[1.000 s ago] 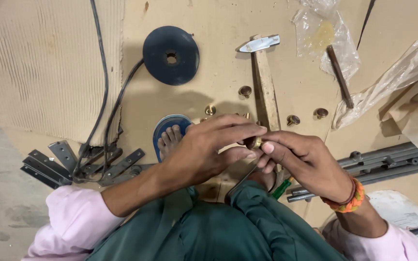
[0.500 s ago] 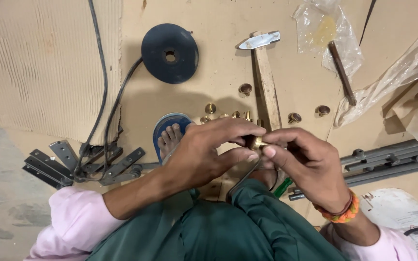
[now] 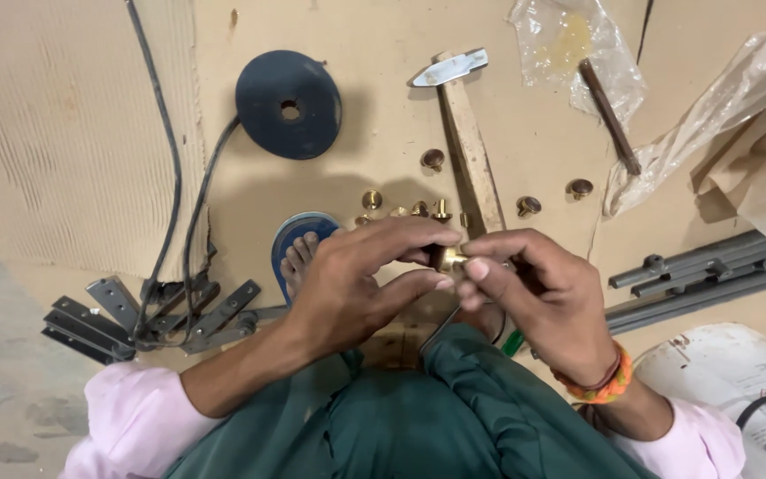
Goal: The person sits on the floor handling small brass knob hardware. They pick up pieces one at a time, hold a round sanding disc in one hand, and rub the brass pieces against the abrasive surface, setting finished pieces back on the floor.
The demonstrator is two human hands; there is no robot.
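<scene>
Fingers of our left hand (image 3: 347,293) and right hand (image 3: 543,297) pinch together on one small brass fitting (image 3: 448,258) at centre frame — above our lap. We judge we are mid-assembly, seating or twisting it. Next calls for steady grip; loose brass pieces (image 3: 401,208) and hammer (image 3: 467,133) lie above.

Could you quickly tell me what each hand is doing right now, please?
Left hand: fingers closed on the small brass fitting.
Right hand: fingers pinched on the same brass fitting from the other side.
</scene>
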